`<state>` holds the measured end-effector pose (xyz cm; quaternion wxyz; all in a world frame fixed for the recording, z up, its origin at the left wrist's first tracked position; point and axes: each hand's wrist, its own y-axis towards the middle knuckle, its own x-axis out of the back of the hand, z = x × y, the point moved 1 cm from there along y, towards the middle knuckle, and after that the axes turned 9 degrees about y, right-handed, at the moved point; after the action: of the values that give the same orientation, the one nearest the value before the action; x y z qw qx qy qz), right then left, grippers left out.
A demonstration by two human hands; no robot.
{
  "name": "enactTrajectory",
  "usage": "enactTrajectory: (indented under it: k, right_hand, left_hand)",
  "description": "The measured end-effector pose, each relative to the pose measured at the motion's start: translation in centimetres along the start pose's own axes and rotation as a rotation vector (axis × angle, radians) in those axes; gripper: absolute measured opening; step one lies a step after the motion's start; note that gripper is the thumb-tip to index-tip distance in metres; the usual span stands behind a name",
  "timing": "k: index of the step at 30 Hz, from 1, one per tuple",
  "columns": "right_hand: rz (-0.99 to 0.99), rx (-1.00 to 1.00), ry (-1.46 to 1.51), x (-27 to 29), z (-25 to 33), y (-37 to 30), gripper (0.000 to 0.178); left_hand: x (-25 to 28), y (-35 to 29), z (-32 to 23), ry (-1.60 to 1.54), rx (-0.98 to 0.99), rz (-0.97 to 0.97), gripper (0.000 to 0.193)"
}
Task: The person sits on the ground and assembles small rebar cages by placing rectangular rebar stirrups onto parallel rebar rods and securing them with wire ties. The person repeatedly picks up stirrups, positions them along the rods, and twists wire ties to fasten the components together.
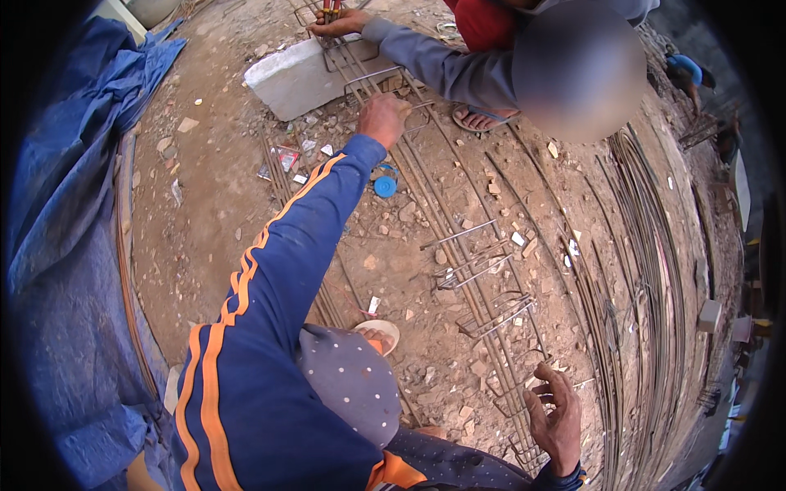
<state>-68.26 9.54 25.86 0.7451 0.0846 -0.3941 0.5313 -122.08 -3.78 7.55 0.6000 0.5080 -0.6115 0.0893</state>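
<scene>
As I watch from the head camera, I have the left hand (383, 119) curled at the cage's upper part, knuckles up; whether its fingers grip a bar I cannot tell. My right hand (559, 417) is just beside the cage's near end, fingers bent and loosely spread, thumb apart from them. The cage (473, 270) lies on the ground between my two hands, slanting away to the upper left: long, thin, brownish steel bars with bent stirrups (496, 317) across them, some greyer and shinier, tilted and unevenly spaced. Its far part passes over a pale block (303, 78), where a co-worker's hand (340, 23) holds red-handled pliers (331, 10). Near my left forearm sits a blue disc (385, 186). Farther out, loose rods (655, 311) run along the right, and a blue tarp (74, 204) covers the left edge.
</scene>
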Motion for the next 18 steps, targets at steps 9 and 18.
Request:
enactTrajectory:
  k: [9, 18]
  right_hand:
    - [-0.016, 0.028, 0.005, -0.5, -0.3, 0.4, 0.045]
    - [-0.022, 0.011, -0.004, -0.5, -0.3, 0.6, 0.045]
  left_hand:
    - [0.0, -0.4, -0.3, -0.038, 0.032, 0.024, 0.018]
    - [4.3, -5.0, -7.9, -0.161, -0.123, -0.053, 0.028]
